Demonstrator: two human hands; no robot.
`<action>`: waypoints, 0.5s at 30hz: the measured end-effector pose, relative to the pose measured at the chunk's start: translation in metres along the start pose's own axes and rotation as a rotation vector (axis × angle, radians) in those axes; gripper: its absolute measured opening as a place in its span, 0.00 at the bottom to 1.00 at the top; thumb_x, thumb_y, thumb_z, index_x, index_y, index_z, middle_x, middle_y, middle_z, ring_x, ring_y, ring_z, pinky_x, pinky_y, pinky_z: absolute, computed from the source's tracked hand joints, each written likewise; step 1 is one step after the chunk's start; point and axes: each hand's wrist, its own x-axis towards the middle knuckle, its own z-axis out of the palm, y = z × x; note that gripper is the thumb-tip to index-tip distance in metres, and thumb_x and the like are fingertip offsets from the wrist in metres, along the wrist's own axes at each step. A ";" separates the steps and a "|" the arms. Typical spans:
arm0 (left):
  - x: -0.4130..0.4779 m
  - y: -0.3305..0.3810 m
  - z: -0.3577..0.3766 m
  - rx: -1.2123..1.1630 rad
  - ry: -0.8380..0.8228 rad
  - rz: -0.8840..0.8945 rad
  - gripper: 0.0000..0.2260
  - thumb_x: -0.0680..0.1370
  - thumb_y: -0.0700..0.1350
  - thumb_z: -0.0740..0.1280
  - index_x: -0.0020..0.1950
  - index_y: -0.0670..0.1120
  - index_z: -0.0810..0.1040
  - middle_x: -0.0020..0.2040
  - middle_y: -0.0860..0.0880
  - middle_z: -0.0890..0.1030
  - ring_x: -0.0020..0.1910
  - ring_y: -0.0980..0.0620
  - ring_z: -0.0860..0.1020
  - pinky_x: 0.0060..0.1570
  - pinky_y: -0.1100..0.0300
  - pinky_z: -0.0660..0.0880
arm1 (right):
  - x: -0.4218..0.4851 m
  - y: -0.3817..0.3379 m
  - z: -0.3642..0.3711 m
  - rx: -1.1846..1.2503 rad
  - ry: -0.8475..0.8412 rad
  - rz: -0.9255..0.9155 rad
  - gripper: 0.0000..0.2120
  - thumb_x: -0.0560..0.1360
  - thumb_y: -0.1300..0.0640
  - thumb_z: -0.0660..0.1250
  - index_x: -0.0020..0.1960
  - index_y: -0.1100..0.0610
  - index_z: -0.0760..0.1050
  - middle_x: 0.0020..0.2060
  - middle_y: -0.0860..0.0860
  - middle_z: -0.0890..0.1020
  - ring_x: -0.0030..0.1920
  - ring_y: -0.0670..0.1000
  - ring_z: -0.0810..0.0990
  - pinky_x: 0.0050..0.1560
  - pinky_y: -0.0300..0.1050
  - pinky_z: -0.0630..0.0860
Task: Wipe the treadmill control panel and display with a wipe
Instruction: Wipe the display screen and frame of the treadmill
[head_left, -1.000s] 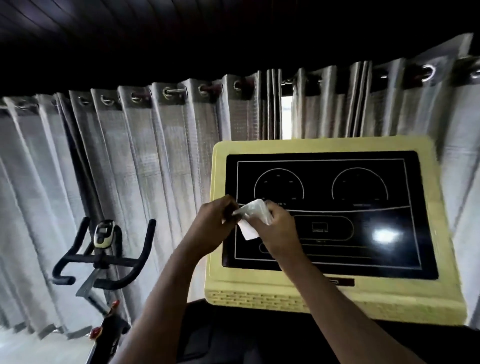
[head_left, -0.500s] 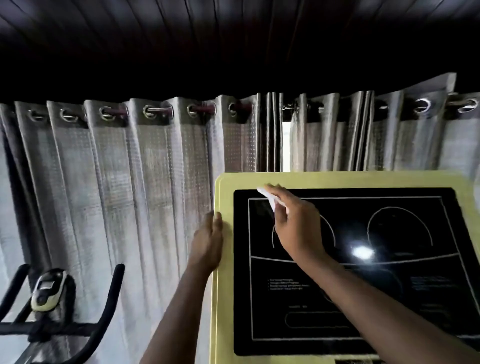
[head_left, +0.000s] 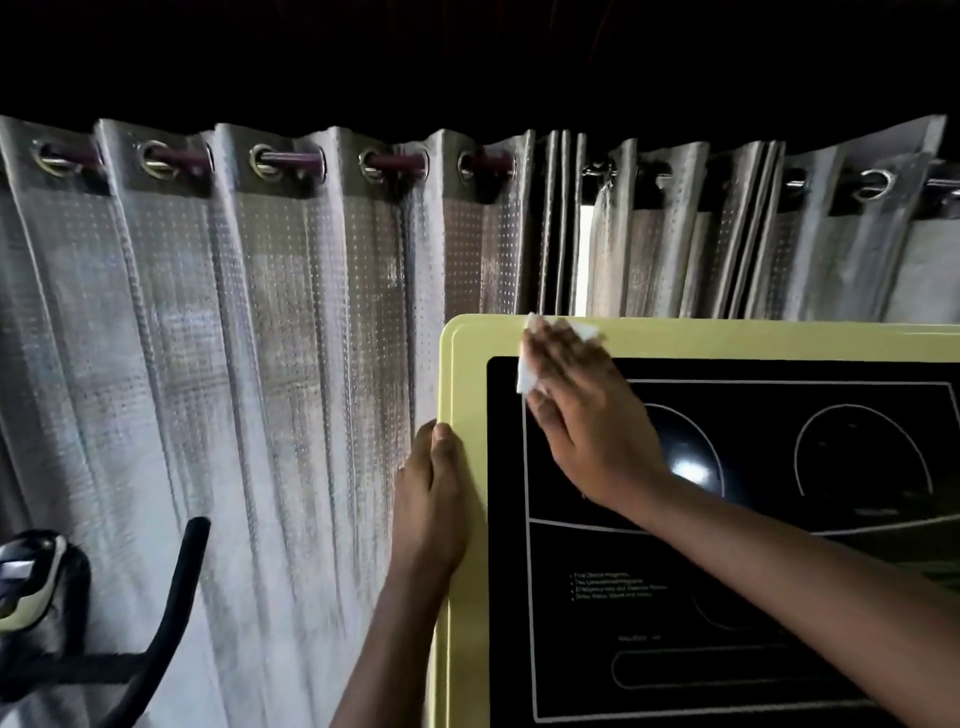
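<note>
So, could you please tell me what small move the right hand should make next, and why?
Probably slide the right hand rightward along the top edge. It presses the wipe flat at the top-left corner, across the yellow frame and black display, while the left hand rests on the left edge; the rest of the display lies to the right and below.

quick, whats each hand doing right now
left hand: open, resting against the edge of the yellow frame
right hand: open, fingers flat, pressing down the wipe
</note>
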 end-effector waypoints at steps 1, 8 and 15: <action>-0.001 0.001 0.000 0.002 0.001 0.004 0.16 0.82 0.59 0.50 0.38 0.55 0.68 0.31 0.59 0.70 0.31 0.55 0.66 0.36 0.49 0.67 | -0.002 -0.003 0.002 0.008 0.017 0.034 0.27 0.85 0.47 0.50 0.82 0.55 0.53 0.82 0.50 0.53 0.82 0.49 0.48 0.80 0.56 0.53; -0.002 0.005 -0.001 0.008 0.007 0.011 0.16 0.83 0.56 0.51 0.39 0.52 0.67 0.31 0.59 0.72 0.31 0.57 0.67 0.37 0.49 0.67 | -0.010 -0.006 0.008 0.015 -0.030 -0.231 0.26 0.84 0.54 0.56 0.81 0.56 0.56 0.81 0.51 0.59 0.81 0.51 0.54 0.80 0.55 0.57; -0.003 0.004 -0.002 -0.039 -0.007 0.031 0.17 0.84 0.54 0.52 0.48 0.49 0.76 0.41 0.55 0.80 0.42 0.53 0.77 0.45 0.56 0.73 | -0.024 -0.032 0.016 0.056 -0.106 -0.372 0.25 0.84 0.53 0.56 0.80 0.56 0.61 0.79 0.51 0.62 0.81 0.50 0.56 0.81 0.50 0.54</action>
